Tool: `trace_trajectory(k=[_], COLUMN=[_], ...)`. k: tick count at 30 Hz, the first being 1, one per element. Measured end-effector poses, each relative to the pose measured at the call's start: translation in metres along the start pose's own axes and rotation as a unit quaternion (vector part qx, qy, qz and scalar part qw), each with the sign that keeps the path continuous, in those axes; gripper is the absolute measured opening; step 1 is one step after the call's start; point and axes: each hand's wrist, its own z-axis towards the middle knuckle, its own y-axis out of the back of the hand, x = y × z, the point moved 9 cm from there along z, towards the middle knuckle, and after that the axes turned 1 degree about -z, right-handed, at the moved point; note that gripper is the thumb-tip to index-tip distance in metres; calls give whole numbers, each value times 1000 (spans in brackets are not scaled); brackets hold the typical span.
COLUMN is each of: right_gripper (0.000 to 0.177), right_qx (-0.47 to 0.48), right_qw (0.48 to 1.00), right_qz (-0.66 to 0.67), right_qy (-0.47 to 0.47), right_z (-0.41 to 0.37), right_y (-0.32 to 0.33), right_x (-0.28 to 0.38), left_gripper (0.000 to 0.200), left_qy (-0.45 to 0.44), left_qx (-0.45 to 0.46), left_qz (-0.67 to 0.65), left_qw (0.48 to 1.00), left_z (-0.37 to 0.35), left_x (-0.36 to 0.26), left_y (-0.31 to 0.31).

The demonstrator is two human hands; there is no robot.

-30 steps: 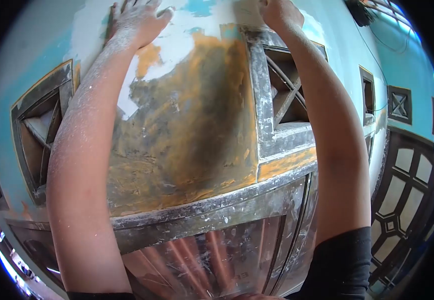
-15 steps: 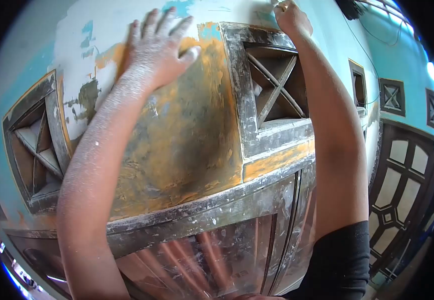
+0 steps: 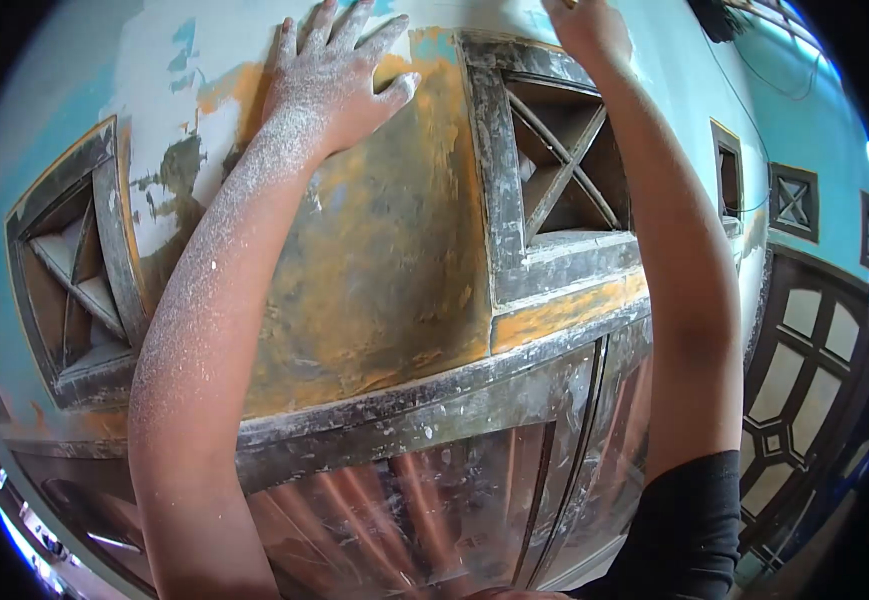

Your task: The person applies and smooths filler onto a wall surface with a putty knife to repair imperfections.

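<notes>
My left hand (image 3: 329, 82) lies with fingers spread against the patchy wall (image 3: 379, 240), over bare plaster and white filler. White dust coats the back of this hand and the forearm. Up at the top edge of the view, my right hand (image 3: 594, 38) is closed, its fingertips partly cut off. A small bit of something shows at its fingers, too little to name. That hand is above a dark wooden vent frame (image 3: 507, 180) with crossed bars, close to the upper wall.
A second crossed-bar vent (image 3: 74, 290) sits at the left. Below the wall runs a worn wooden ledge (image 3: 354, 405), over glass panes (image 3: 404, 500) with reddish folds behind. A panelled door (image 3: 789, 390) and a smaller vent (image 3: 792, 200) stand at the right.
The view has tilted down a little, so the wall and both hands appear higher. My right hand is now more cut off by the top edge. My left hand stays spread on the wall.
</notes>
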Motion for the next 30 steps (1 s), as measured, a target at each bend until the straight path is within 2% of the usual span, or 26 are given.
trace_trajectory(k=[1,2,3,5,8,9,14,16,18,20,21,24,25,26,27,28,30], right_gripper=[33,33,33,36,37,36,39,35,34,33,34,39,39,41,43,43,44], right_qx=[44,8,8,-11,6,-4,62,0,-27,-8,35,19,25,78,129,133,-22], right_qw=[998,1000,1000,999,999,999,997,997,998,998,998,995,995,995,990,989,995], right_qz=[1,6,18,23,40,45,31,-21,21,37,31,13,16,31,46,50,59], right_qy=[-35,18,16,20,-13,27,25,72,59,46,47,93,93,61,28,27,79], right_z=[-10,-12,-8,-6,-23,-38,-137,-153,-152,-164,-170,-186,-185,-178,-177,-182,-188], right_y=[-1,-8,-18,-27,-28,-21,-6,-14,-16,-10,-10,-11,-7,-4,-6,-10,10], right_x=[20,28,26,24,21,27,34,31,29,49,61,85,96,105,109,113,128], left_gripper=[69,73,73,74,74,73,72,72,72,72,65,67,68,70,70,70,70], left_qy=[8,14,13,1,6,8,-4,-11,-7,2,-6,-26,-35,-34,-30,-26,-2], left_qx=[51,100,102,57,73,31,42,19,21,16,-5,-9,23,52,48,43,41], left_qz=[-76,-152,-151,-139,-165,-156,-156,-160,-152,-163,-63,-97,-73,-143,-141,-138,-140], left_qw=[996,983,983,989,984,987,987,987,988,987,998,995,996,988,988,989,989], left_z=[1,1,2,7,-4,-9,-73,-82,-85,-92,-95,-109,-110,-111,-110,-111,-121], left_x=[0,-2,-1,1,0,1,-12,-11,-13,-13,-14,-5,2,16,34,53,89], left_y=[13,17,9,5,12,2,6,16,22,21,11,17,20,27,33,33,25])
